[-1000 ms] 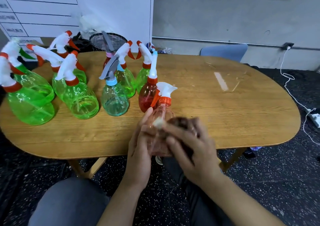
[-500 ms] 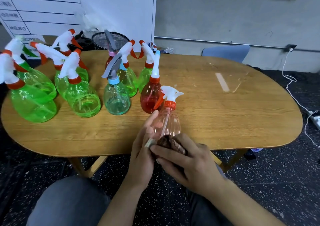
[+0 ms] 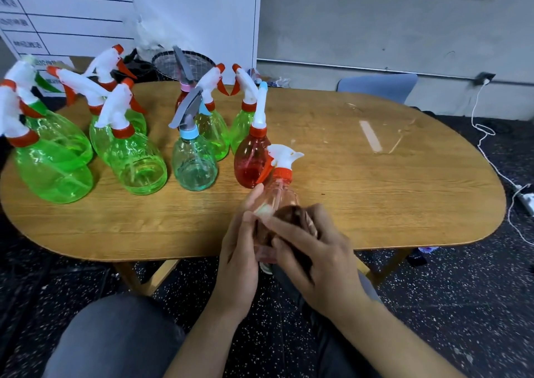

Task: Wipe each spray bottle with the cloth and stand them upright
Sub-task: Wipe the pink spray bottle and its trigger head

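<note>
Hands together on one pale pink spray bottle (image 3: 278,197), wipe in hand, bottle off the table (image 3: 375,192).

Head view: left hand (image 3: 241,250) wraps the bottle's body; right hand (image 3: 315,257) presses a dark cloth (image 3: 291,214) against its side, nozzle tilted away from the hands. Risk, judged: smooth plastic could slip from the left grip under rubbing. Red bottle (image 3: 250,160) stands just beyond the hands; setting down carelessly could knock it into the standing green bottles (image 3: 135,160).

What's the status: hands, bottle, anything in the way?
Left hand grips pink spray bottle at table edge. Right hand presses dark cloth on it. Red bottle stands close behind; path otherwise open.
</note>
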Demonstrator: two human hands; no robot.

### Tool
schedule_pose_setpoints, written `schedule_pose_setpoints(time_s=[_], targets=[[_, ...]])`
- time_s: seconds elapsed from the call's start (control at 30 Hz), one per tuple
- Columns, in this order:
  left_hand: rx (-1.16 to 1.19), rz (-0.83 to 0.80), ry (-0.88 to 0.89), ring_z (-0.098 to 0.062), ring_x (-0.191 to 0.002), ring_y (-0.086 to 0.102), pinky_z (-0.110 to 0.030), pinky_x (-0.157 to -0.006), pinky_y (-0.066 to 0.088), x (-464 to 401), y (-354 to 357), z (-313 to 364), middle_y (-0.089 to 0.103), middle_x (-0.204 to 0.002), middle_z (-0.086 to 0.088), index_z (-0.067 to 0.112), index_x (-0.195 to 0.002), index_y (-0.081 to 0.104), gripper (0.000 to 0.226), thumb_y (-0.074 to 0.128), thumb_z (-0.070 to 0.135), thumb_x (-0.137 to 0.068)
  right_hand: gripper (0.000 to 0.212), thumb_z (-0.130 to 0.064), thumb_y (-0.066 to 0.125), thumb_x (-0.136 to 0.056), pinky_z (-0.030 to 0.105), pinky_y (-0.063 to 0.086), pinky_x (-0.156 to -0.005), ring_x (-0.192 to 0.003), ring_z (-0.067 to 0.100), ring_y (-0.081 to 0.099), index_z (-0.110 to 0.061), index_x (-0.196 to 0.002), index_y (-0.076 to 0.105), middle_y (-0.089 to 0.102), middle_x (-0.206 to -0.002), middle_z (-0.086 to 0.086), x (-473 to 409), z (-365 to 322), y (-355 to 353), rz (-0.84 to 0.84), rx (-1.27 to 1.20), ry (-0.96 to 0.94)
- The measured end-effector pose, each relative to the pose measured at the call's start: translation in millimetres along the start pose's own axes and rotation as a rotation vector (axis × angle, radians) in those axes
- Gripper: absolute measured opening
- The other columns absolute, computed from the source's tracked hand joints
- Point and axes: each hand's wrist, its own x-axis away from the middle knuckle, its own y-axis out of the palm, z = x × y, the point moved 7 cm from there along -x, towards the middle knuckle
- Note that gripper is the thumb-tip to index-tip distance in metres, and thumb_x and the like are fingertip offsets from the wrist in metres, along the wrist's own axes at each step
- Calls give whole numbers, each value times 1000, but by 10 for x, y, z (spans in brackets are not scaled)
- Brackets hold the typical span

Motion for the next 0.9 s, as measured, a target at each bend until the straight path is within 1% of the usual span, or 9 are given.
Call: schedule_pose_setpoints(time_s=[0.17,0.23,0.3,0.37,0.47,0.5,0.63,0.77,0.9], targets=[[41,-9,-10,-29,-138,62,-60,-118,44,-21,-5,48,66,-148,-7,32,-152,56,47,39,41,-109,29,-27,70,-101,15,49,-71,-87,12,59,-30,-130,75,59,-113,3,198,-201,33,-52,54,-247],[48,21,1,-31,-136,64,-63,-117,44,-35,0,85,67,-146,-7,33,-151,56,47,40,41,-108,29,-31,65,-105,14,48,-72,-89,10,56,-33,-133,71,56,-108,0,180,-140,-28,-23,-41,-147],[46,46,4,-31,-133,66,-66,-113,48,-45,12,114,69,-143,-6,37,-149,57,46,39,44,-107,28,-33,57,-107,16,46,-72,-91,7,55,-33,-133,68,56,-103,-1,133,41,-129,120,-181,102],[42,43,-7,-28,-132,66,-66,-110,50,-43,36,118,68,-143,-2,40,-148,57,46,38,48,-107,26,-28,57,-105,18,48,-84,-101,5,62,-30,-129,69,65,-109,-2,131,259,-157,278,-369,388],[52,43,-20,-25,-133,66,-65,-109,52,-33,59,108,67,-144,0,42,-146,60,45,39,49,-107,24,-23,60,-104,35,53,-104,-121,15,66,-19,-127,69,71,-124,-4,179,447,35,359,-705,687],[51,37,-24,-26,-132,66,-64,-109,52,-28,74,103,68,-143,-2,40,-146,60,45,39,50,-108,27,-23,58,-102,35,54,-104,-119,16,66,-16,-126,68,71,-125,-2,191,449,83,366,-746,717],[45,14,-44,-22,-131,68,-59,-110,54,-12,105,91,71,-140,0,31,-148,56,42,36,44,-113,25,-29,55,-99,26,60,-72,-89,3,68,-20,-119,68,72,-112,-10,249,429,159,385,-816,757],[10,-18,-7,-25,-139,61,-63,-115,47,-18,74,107,66,-148,-2,31,-150,56,44,37,39,-112,23,-26,56,-102,32,55,-95,-114,14,67,-20,-121,67,71,-121,-4,260,437,131,410,-791,734],[-26,-92,36,-22,-140,60,-57,-113,51,11,129,131,62,-152,0,31,-156,46,49,36,42,-110,22,-26,54,-106,41,53,-102,-116,18,66,-19,-123,66,71,-120,-4,258,392,109,395,-713,687]])
